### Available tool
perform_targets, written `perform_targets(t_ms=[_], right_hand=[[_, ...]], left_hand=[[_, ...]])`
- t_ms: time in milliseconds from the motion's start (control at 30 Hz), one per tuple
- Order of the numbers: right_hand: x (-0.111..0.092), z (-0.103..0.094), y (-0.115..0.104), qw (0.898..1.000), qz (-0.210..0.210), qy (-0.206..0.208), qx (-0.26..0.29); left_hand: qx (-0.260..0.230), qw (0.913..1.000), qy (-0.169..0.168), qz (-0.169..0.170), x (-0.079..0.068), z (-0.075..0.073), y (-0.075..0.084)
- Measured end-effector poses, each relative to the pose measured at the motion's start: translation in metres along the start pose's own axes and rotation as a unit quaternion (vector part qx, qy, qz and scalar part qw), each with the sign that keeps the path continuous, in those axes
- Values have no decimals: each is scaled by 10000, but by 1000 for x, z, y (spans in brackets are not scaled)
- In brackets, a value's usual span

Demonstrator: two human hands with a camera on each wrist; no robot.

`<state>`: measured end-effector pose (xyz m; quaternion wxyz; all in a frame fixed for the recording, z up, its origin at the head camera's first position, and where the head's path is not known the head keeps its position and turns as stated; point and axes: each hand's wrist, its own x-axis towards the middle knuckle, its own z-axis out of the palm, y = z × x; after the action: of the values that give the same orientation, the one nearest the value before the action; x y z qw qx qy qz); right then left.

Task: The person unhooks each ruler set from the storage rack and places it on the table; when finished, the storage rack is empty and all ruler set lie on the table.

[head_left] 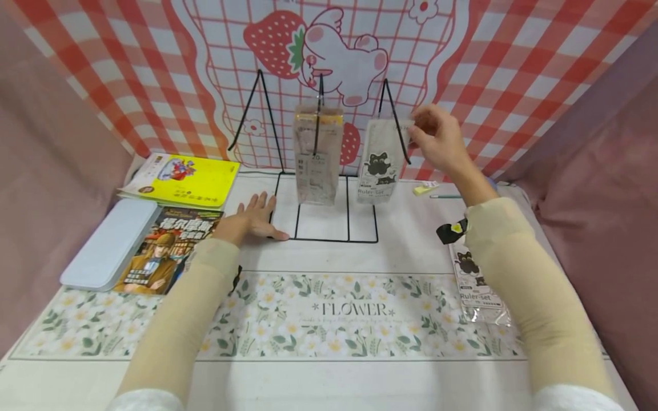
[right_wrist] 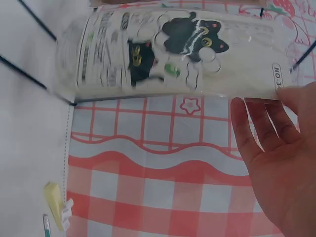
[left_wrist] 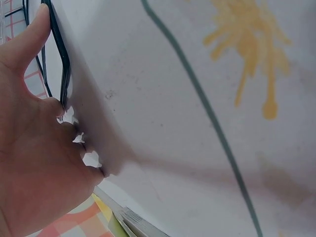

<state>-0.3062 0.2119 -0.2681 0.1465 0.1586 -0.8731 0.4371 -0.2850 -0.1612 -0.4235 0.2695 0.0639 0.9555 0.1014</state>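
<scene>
**Fingers (right_wrist: 243, 126) pinching ruler packet (head_left: 379, 165) edge, other hand flat at rack (head_left: 348, 214)**

Right hand (head_left: 438, 140): thumb in front, fingertips behind, clamped on the packet's upper right edge. Left hand (head_left: 255, 218): fingers spread on the surface (head_left: 411, 242), thumb touching the front left corner of the rack's base. Packet is upright, seems hung on the rack's right hook, its lower end above the base's right edge. Middle packet (head_left: 327, 177) hangs just beside it; spare ruler packet (head_left: 469, 279) lies near the surface's right edge, partly under the forearm.

Handling, judged: light and thin. Clear wrap looks glossy, so likely slick and a bit crinkly; contents probably flat, stiff plastic, could snap if bent hard. Best hold: upper side edge close to the hook, thumb front, fingers behind. Gripping low would likely make it swing; yanking could tear the hanging hole. Rack looks like light wire, may tip, so a hand on its base helps.
</scene>
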Motion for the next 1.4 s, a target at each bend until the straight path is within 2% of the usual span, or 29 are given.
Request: perform_targets(t_ms=[300, 533, 633, 867, 1133, 1267, 1400], right_hand=[[-30, -12, -14, 9969, -357, -614, -332], [-54, -18, -24, 9932, -634, -958, -172], [-63, -22, -24, 9916, -787, -1027, -50], [-84, -29, -31, 9927, -611, -1006, 253], [-99, -33, -34, 9857, -1047, -1280, 312], [-101, -38, -20, 9858, -616, -1563, 73], [-102, -42, 10, 9818, 156, -1892, -93]], left_hand=[[53, 10000, 63, 27, 1, 2, -1], [31, 10000, 43, 15, -2, 2, -2], [27, 10000, 42, 34, -3, 1, -1], [-3, 9999, 93, 94, -4, 0, 1], [-30, 9999, 94, 85, -2, 0, 0], [-37, 9999, 108, 70, -3, 0, -1], [-73, 9999, 66, 74, -3, 0, 0]])
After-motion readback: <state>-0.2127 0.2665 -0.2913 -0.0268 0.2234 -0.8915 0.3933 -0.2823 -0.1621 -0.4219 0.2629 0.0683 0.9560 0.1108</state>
